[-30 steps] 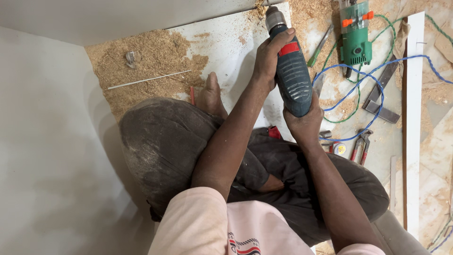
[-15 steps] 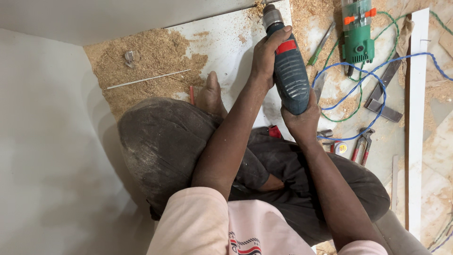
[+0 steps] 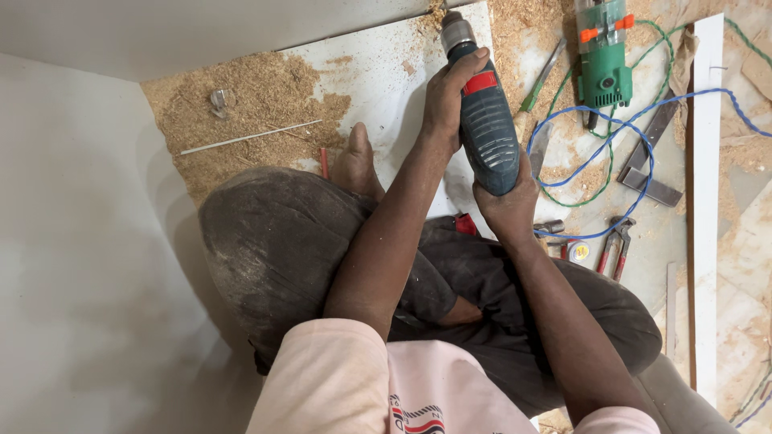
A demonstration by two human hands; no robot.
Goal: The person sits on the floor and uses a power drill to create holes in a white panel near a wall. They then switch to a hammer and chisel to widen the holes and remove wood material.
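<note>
Both of my hands grip a dark blue-green electric drill [image 3: 486,128] with a red band. My left hand [image 3: 446,92] wraps the front of its body near the chuck. My right hand [image 3: 508,205] holds the rear end. The drill tip points away from me into the far edge of a white board [image 3: 378,76], where it meets an upright white panel [image 3: 201,28]. My bare foot [image 3: 354,165] rests on the board, and my knees in dark trousers are folded below.
Sawdust [image 3: 249,112] covers the board and floor. A thin white strip [image 3: 249,137] and a red pencil [image 3: 324,163] lie in it. At right are a green power tool [image 3: 603,56], blue cable [image 3: 595,153], pliers [image 3: 615,245], a metal square [image 3: 647,173] and a long white batten [image 3: 708,201].
The drill and both hands have shifted slightly to the left and farther away, toward the board's far edge. Nothing else has moved.
</note>
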